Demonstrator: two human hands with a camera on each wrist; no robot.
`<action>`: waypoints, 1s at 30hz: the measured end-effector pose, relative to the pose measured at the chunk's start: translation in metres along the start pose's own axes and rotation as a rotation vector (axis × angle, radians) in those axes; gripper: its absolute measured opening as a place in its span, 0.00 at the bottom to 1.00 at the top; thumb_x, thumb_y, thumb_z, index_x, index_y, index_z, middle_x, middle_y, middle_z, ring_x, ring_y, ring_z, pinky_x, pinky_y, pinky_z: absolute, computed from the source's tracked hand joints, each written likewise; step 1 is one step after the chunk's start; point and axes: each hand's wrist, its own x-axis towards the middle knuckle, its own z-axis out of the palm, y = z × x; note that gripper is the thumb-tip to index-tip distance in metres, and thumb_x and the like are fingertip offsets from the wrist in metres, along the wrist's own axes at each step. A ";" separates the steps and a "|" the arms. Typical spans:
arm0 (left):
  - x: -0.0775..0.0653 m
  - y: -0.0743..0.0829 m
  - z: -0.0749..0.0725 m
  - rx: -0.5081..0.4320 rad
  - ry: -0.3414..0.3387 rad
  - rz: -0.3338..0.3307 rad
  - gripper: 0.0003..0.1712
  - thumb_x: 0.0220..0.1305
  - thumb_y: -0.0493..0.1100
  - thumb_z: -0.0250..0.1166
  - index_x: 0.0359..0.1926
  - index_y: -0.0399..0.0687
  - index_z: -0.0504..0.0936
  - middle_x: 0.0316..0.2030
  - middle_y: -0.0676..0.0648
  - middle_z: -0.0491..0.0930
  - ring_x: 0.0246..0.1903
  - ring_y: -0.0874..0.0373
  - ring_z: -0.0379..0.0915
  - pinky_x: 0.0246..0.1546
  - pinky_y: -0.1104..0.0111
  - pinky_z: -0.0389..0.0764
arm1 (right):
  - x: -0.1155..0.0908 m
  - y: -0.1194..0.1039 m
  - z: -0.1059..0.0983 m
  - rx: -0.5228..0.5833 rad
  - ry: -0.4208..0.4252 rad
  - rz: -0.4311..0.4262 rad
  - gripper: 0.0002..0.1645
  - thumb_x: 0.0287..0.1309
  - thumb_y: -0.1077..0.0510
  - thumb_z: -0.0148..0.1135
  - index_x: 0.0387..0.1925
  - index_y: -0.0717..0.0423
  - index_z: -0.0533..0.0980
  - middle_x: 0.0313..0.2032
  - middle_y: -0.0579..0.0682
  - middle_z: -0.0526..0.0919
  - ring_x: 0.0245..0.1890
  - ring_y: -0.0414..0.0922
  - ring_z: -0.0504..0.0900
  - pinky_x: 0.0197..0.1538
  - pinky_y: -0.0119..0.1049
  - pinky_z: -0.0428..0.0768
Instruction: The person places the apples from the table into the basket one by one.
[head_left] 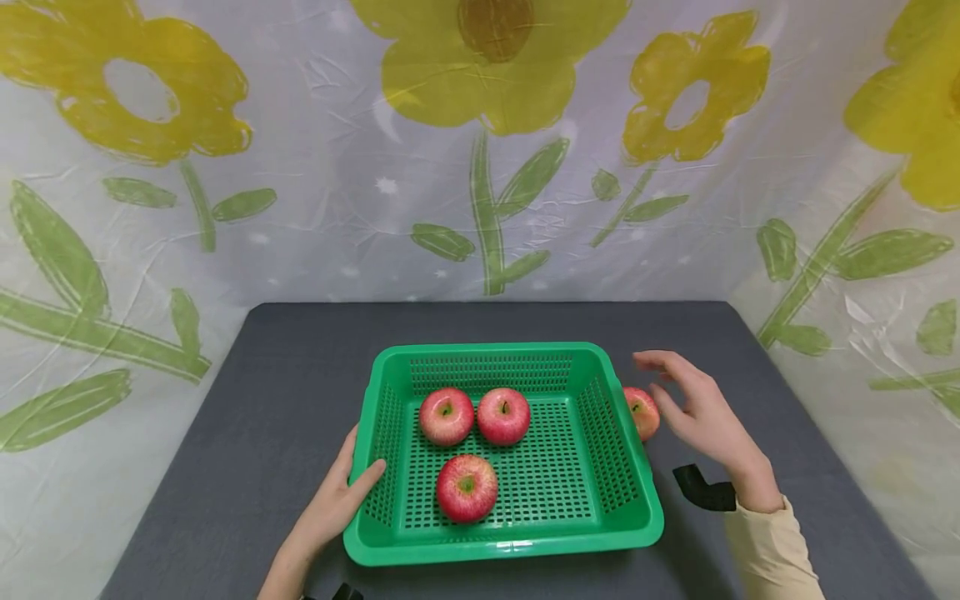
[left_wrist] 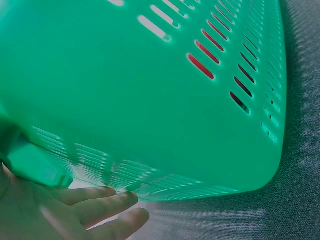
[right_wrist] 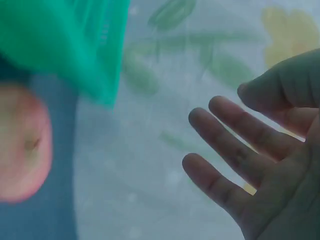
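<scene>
Basically, the left grip (head_left: 337, 492) has the green basket (head_left: 495, 549) at lower centre pinched by its left edge, probably to steady it around the three apples (head_left: 467, 492), while the right grip (head_left: 705, 408), fingers apart and empty, hovers beside the outside apple (head_left: 645, 414) right of centre.

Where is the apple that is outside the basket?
In the head view, the apple is just right of the green basket, beside the right hand.
</scene>
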 end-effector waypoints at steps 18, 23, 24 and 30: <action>0.000 -0.002 -0.001 0.003 -0.013 0.038 0.37 0.66 0.37 0.48 0.68 0.45 0.37 0.64 0.37 0.45 0.59 0.42 0.51 0.48 0.71 0.66 | -0.057 0.069 0.037 0.059 -0.238 0.305 0.49 0.46 0.60 0.67 0.65 0.63 0.49 0.62 0.67 0.47 0.59 0.65 0.49 0.46 0.63 0.61; 0.000 -0.002 -0.001 0.007 -0.015 0.038 0.37 0.66 0.38 0.48 0.68 0.45 0.36 0.64 0.37 0.43 0.60 0.42 0.49 0.49 0.71 0.65 | -0.057 0.072 0.047 0.079 -0.257 0.321 0.56 0.42 0.59 0.70 0.67 0.58 0.45 0.63 0.66 0.44 0.60 0.66 0.48 0.46 0.61 0.64; 0.001 -0.002 -0.001 0.001 -0.017 0.041 0.37 0.67 0.37 0.48 0.68 0.45 0.36 0.64 0.37 0.43 0.60 0.42 0.49 0.49 0.71 0.65 | -0.057 0.072 0.049 0.080 -0.259 0.322 0.57 0.41 0.59 0.70 0.67 0.58 0.45 0.63 0.66 0.44 0.60 0.66 0.48 0.46 0.61 0.65; 0.000 -0.002 -0.001 -0.025 -0.026 0.063 0.36 0.66 0.36 0.47 0.67 0.43 0.36 0.64 0.35 0.44 0.59 0.39 0.50 0.47 0.74 0.66 | -0.057 0.076 0.058 0.062 -0.257 0.320 0.54 0.42 0.57 0.69 0.65 0.62 0.48 0.63 0.64 0.46 0.61 0.63 0.48 0.48 0.60 0.64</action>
